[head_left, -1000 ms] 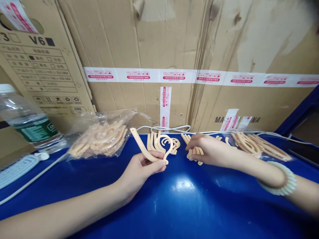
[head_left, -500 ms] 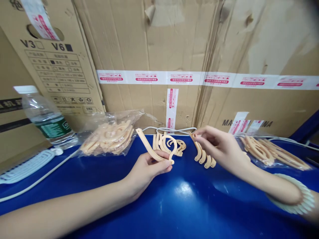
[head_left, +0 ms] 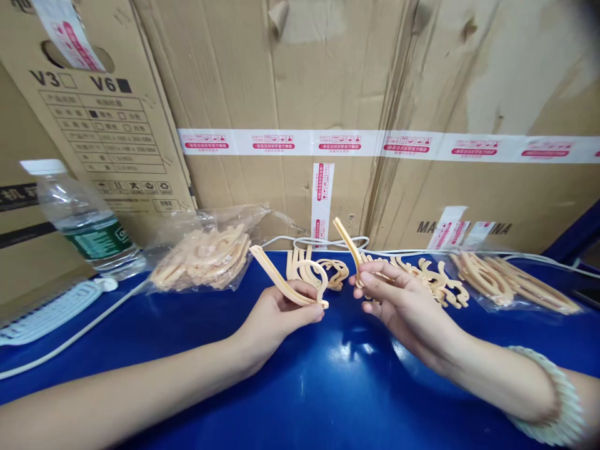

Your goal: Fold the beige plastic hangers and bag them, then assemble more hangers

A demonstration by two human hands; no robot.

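My left hand (head_left: 281, 309) pinches a beige curved plastic hook piece (head_left: 285, 281) above the blue table (head_left: 300, 387), its long arm pointing up and left. My right hand (head_left: 398, 300) grips a second beige hook piece (head_left: 345, 240) whose arm sticks up from my fingers, close to the left hand's piece. Between and behind my hands lie loose beige hook pieces (head_left: 312, 269). More of them are scattered just right of my right hand (head_left: 435, 281). A pale beaded bracelet (head_left: 557, 400) circles my right wrist.
A clear bag of beige pieces (head_left: 206, 253) lies at left, another bag (head_left: 506, 281) at right. A water bottle (head_left: 84, 219) and a white ribbed object (head_left: 51, 309) with a white cable (head_left: 70, 340) sit far left. Taped cardboard boxes (head_left: 328, 112) wall off the back.
My right hand lifted one beige piece from the pile and brought it toward the left hand's piece. The left hand has barely moved.
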